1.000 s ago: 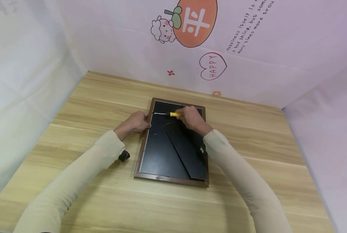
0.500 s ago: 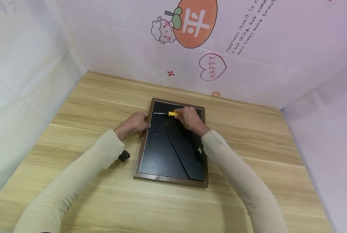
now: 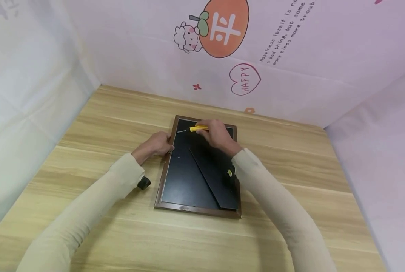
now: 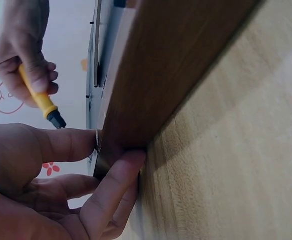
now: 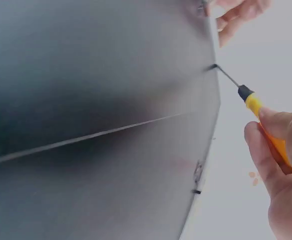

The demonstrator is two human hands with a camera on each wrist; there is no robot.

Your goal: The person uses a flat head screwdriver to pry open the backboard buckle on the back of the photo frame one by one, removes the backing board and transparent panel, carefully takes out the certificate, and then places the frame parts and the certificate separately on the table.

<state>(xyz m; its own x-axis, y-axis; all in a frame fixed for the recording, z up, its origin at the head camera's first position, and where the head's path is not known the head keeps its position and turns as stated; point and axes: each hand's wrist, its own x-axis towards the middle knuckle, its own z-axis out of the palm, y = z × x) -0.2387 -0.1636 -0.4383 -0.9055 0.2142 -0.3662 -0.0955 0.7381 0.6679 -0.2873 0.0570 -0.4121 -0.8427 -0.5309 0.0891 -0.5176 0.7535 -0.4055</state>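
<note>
A picture frame [image 3: 202,211] with a brown rim lies face down, its black back panel [image 3: 180,185] up. My left hand [image 3: 159,142] grips the left rim, thumb on top and fingers curled at the outer side, as the left wrist view shows. In my right hand [image 3: 217,134] is a screwdriver with a yellow handle [image 3: 197,129], held between thumb and fingers. Its thin shaft points left, and the tip meets a small dark tab [image 5: 213,67] at the panel's edge. Another dark tab [image 5: 197,192] shows farther along that edge. A black stand leg [image 3: 214,181] slants across the panel.
The frame rests on a wood-grain table [image 3: 120,234]. White printed sheeting [image 3: 137,56] rises behind the table and along both sides. A black object [image 3: 143,183] sits at my left cuff. My right forearm passes over the frame's right rim.
My right hand has shifted slightly left and up, and the screwdriver handle now tilts more, with its tip staying near the left rim. My left hand keeps its grip. The view has shifted slightly.
</note>
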